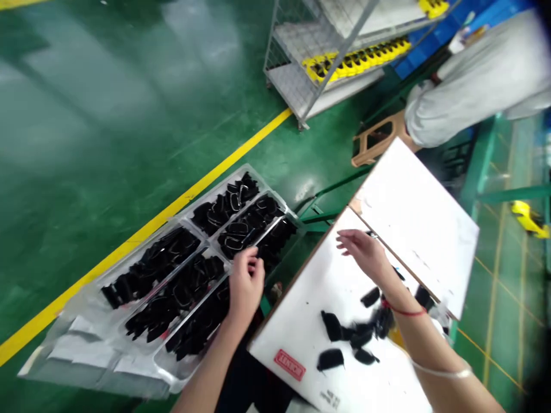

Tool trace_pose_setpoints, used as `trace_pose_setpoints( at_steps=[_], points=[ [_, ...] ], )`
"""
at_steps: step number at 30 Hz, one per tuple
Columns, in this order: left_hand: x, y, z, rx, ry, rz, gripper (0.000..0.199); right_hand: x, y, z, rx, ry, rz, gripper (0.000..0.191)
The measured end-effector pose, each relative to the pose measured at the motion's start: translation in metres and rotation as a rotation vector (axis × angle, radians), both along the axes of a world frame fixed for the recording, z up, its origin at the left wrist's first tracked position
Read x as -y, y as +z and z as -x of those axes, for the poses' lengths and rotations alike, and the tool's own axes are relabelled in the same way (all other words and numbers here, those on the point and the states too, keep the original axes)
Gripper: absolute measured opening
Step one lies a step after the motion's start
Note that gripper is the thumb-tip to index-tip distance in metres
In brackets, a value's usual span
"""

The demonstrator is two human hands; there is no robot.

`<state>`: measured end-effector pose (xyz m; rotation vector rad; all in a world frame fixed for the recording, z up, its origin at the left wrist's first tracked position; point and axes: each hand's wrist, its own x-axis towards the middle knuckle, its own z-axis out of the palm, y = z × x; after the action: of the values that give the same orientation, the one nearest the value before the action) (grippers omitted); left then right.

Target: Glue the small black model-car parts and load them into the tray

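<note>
My left hand (247, 281) is over the right side of a clear plastic tray (172, 376), its fingers curled in. Whether anything is between those fingertips, I cannot make out. Black curved plastic pieces (183, 295) fill the tray's several compartments in heaps. Above the white tabletop (314, 275), my right hand (364, 250) is held with its fingers loosely stretched and nothing visible in them. Several loose black pieces (331, 359) lie on the tabletop below my right forearm, partly blurred.
A wire rack (297, 43) with yellow parts (357, 63) on its shelves stands at the back. Near a tan stool (379, 137) is a person in light grey clothing (486, 80). A yellow line (241, 150) crosses the green floor. A red stamp (290, 365) marks the tabletop.
</note>
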<state>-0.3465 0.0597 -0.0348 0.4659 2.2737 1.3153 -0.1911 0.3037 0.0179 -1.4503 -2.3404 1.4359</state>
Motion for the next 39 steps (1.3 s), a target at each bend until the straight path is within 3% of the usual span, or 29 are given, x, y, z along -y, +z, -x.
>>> trace_pose_setpoints(
  at_steps=[3,6,9,12,15,19,22,27,34,39],
  points=[
    [-0.009,0.032,-0.078,-0.058,-0.468,-0.010,0.055,0.009,0.019,-0.091,0.194,0.027,-0.090,0.032],
    [-0.011,0.040,-0.141,-0.188,-0.814,0.173,0.098,0.034,0.020,-0.160,0.327,0.099,-0.208,0.029],
    [-0.007,0.031,-0.178,-0.348,-0.974,0.311,0.117,0.061,0.015,-0.202,0.336,0.084,-0.267,0.040],
    [0.004,0.023,-0.193,-0.457,-1.065,0.326,0.124,0.085,0.010,-0.225,0.305,0.025,-0.255,0.044],
    [0.017,0.020,-0.201,-0.570,-1.114,0.334,0.118,0.112,0.003,-0.239,0.262,-0.064,-0.201,0.044],
    [0.026,0.018,-0.207,-0.754,-1.087,0.350,0.073,0.151,-0.005,-0.251,0.232,-0.179,-0.139,0.042],
    [0.025,0.019,-0.208,-0.810,-1.142,0.328,0.046,0.175,-0.008,-0.255,0.189,-0.243,-0.067,0.043],
    [0.021,0.029,-0.204,-0.762,-1.294,0.340,0.045,0.192,-0.016,-0.249,0.123,-0.381,0.019,0.044],
    [0.013,0.031,-0.200,-0.680,-1.394,0.326,0.033,0.192,-0.023,-0.237,0.029,-0.572,0.200,0.009],
    [0.001,0.034,-0.202,-0.610,-1.461,0.386,0.039,0.191,-0.022,-0.240,-0.066,-0.738,0.496,0.022]
  ],
)
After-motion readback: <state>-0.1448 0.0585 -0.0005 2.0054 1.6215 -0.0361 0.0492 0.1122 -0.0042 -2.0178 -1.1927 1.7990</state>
